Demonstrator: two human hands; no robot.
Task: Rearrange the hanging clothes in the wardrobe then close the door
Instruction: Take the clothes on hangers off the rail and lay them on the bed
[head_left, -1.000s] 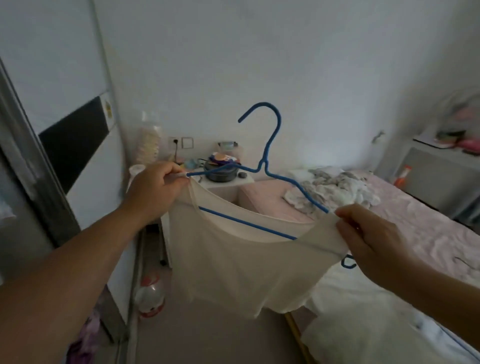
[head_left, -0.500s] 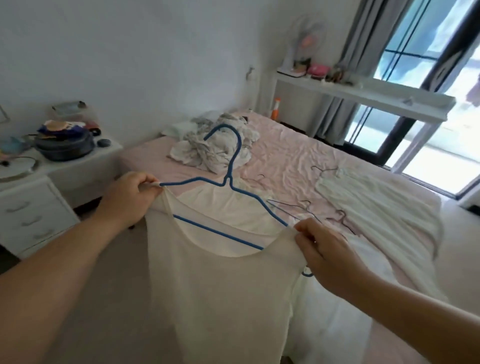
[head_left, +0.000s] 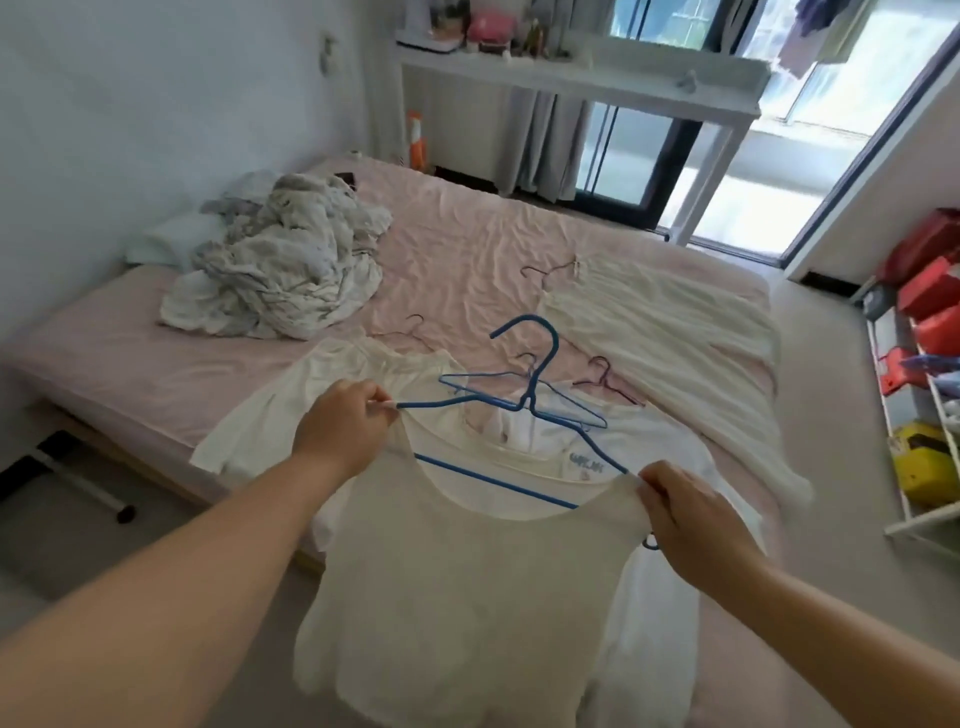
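Beyond the left hand (head_left: 340, 434), a crumpled grey-white sheet (head_left: 280, 270) lies heaped on the pink bed (head_left: 467, 228). The left hand pinches one shoulder of a cream top (head_left: 457, 597) together with the end of the blue hanger (head_left: 524, 400) threaded through its neckline. The top hangs spread between the two hands, above the near edge of the bed, the hanger's hook pointing up and away. Just past it, other white garments (head_left: 665, 447) and what look like several thin wire hangers (head_left: 602, 374) lie flat on the bed. The right hand (head_left: 691, 519) grips the top's other shoulder, fingers curled round fabric and hanger end. Farther right stands a shelf rack (head_left: 914, 499) holding red boxes.
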